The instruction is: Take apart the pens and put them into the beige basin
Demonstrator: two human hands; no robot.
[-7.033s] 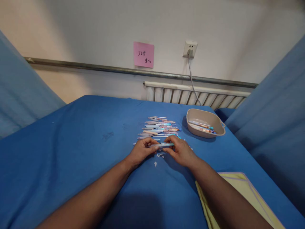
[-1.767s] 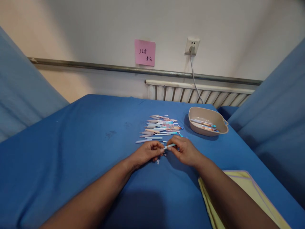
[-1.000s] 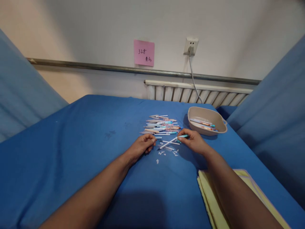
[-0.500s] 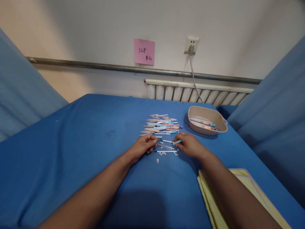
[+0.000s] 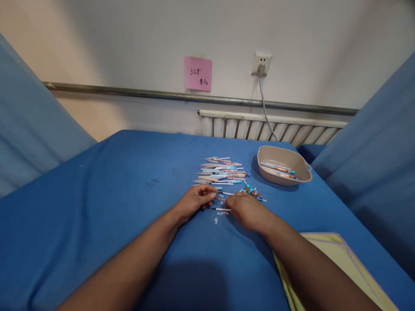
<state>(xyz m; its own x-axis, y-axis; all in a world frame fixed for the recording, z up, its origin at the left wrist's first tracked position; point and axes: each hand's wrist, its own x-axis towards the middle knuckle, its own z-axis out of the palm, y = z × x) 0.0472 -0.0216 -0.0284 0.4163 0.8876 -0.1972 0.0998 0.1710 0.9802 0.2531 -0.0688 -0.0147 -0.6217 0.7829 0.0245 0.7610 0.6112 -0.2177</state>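
My left hand [image 5: 199, 197] is closed in a pinch beside the row of pen parts, its thumb and forefinger at one end of a clear pen barrel [image 5: 221, 199]. Palm down, my right hand [image 5: 248, 209] has its bent fingers over the other end of that barrel and hides it. A white pen refill [image 5: 228, 193] lies just beyond the barrel. Nearer to me is another refill with a dark tip [image 5: 221, 209], partly under my right fingers. Small white bits [image 5: 216, 220] are scattered around it.
Behind my hands several pen barrels and refills [image 5: 222, 169] lie in rows on the blue sheet [image 5: 145, 160]. Blue and brown pen pieces [image 5: 251, 190] sit in a heap by my right hand. A beige basin [image 5: 283, 178] holds pens. Yellow cloth [image 5: 327, 246] lies under my right forearm.
My right hand has let go of a teal pen piece and moved left and nearer to me, to the clear barrel. The heap of coloured pieces now shows behind it. My left hand stays nearly in place.
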